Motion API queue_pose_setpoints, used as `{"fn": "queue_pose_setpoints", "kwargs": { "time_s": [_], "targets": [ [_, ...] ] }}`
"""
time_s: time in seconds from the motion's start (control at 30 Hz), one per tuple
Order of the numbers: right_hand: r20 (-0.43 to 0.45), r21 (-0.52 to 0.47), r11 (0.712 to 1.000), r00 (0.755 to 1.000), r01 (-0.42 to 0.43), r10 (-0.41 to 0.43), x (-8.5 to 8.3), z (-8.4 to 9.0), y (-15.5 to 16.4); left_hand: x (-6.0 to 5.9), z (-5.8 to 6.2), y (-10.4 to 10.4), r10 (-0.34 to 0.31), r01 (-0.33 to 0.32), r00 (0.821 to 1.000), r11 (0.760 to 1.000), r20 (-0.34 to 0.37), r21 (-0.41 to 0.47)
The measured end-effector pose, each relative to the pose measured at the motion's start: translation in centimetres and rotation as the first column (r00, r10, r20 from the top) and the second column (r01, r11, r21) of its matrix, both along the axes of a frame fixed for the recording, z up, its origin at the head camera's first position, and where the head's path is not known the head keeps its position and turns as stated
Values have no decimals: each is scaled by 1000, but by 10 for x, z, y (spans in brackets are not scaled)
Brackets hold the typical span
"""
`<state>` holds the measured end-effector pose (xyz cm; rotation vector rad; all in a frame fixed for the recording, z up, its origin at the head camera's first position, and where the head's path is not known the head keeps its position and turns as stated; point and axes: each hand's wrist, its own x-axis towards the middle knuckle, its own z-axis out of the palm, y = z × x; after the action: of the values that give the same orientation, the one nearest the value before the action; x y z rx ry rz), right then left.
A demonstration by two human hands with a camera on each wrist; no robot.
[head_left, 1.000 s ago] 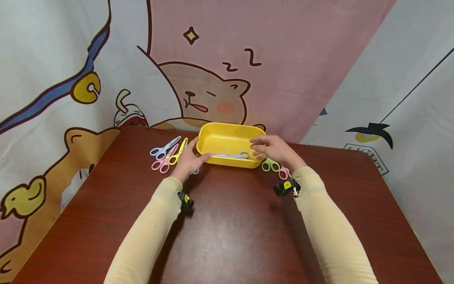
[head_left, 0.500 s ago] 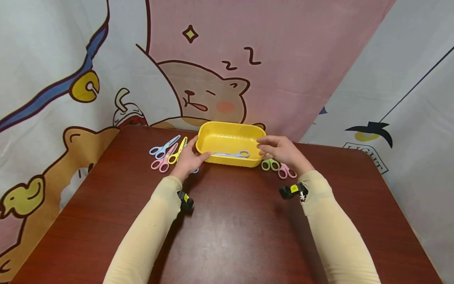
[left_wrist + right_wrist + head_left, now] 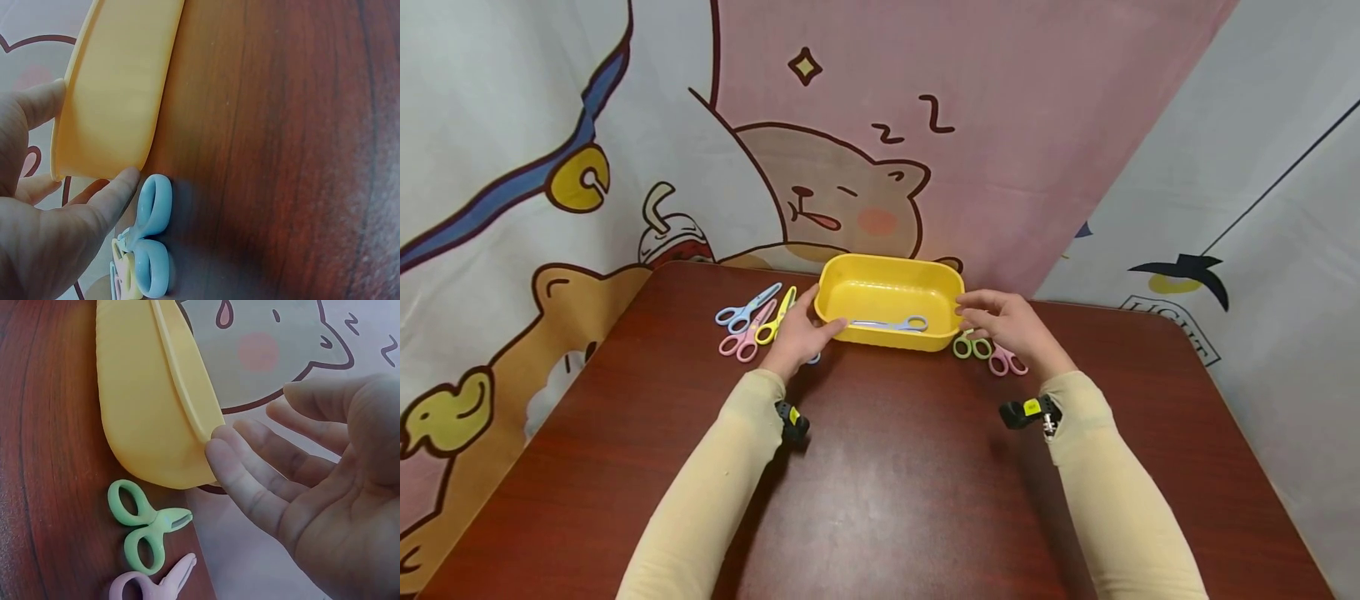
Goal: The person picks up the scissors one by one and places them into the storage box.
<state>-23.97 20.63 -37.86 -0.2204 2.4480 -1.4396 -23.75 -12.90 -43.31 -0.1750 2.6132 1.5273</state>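
Your tray (image 3: pixel 887 271) sits at the far middle of the table (image 3: pixel 887 500), with one pair of scissors (image 3: pixel 891 323) lying inside it. Your left hand (image 3: pixel 797 337) is against its left end, your right hand (image 3: pixel 1011 325) just beside its right end. Three scissors (image 3: pixel 748 321) lie left of the tray; two scissors (image 3: pixel 988 354) lie right of it, partly under your right hand.
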Motion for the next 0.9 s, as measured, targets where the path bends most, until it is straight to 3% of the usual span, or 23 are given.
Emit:
{"fn": "queue_pose_setpoints", "kwargs": {
  "time_s": [0.27,0.9],
  "targets": [
    [-22,10,1000,999,25,-25,6,-2,7,0,0,-1,4,-4,1000,1000,4,1],
    [-66,-27,983,981,181,-182,24,-15,23,1,-2,-2,-4,4,1000,1000,7,16]
  ]
}}
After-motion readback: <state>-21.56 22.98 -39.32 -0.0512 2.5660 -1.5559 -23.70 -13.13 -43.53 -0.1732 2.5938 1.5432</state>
